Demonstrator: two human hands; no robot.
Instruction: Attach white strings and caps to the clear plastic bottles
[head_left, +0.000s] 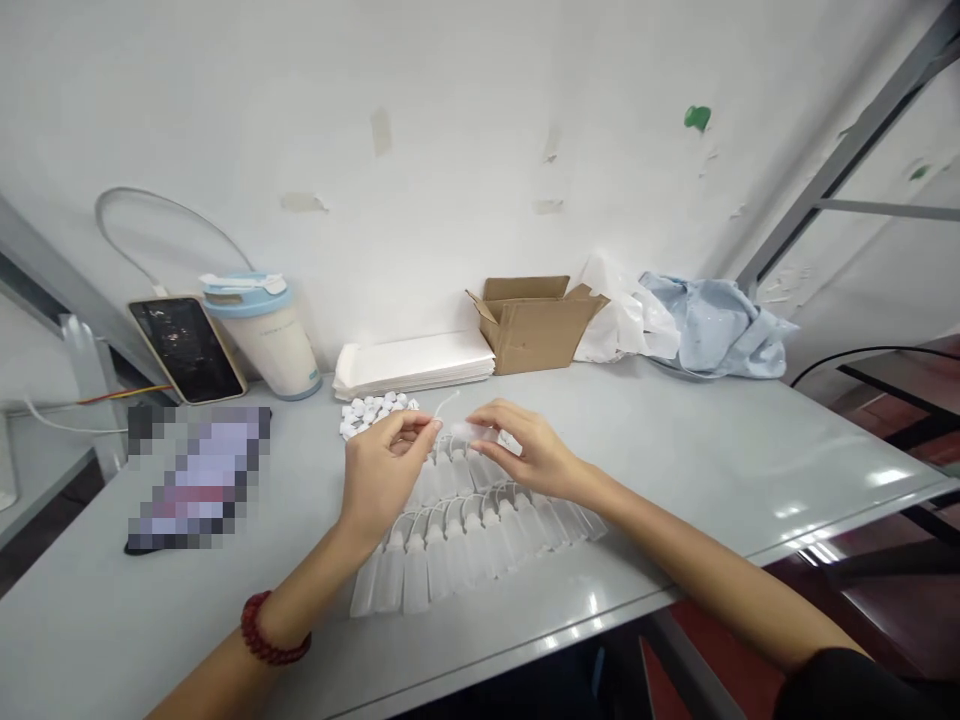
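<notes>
Pinching a thin white cord [448, 402] between thumb and fingertips of the left hand [379, 468]; holding a small translucent tube [471, 432] between thumb and fingers of the right hand [529, 445], just beside the left, above the counter [720, 460]. Seeing looped translucent tubes [441, 568] laid side by side in rows beneath. Noting small white pieces [367, 412] heaped beyond the left hand, near stacked white sheets [420, 360] and an open cardboard box [536, 338].

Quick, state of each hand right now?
Left hand: closed, pinching a thin white cord.
Right hand: closed, holding a translucent piece.
</notes>
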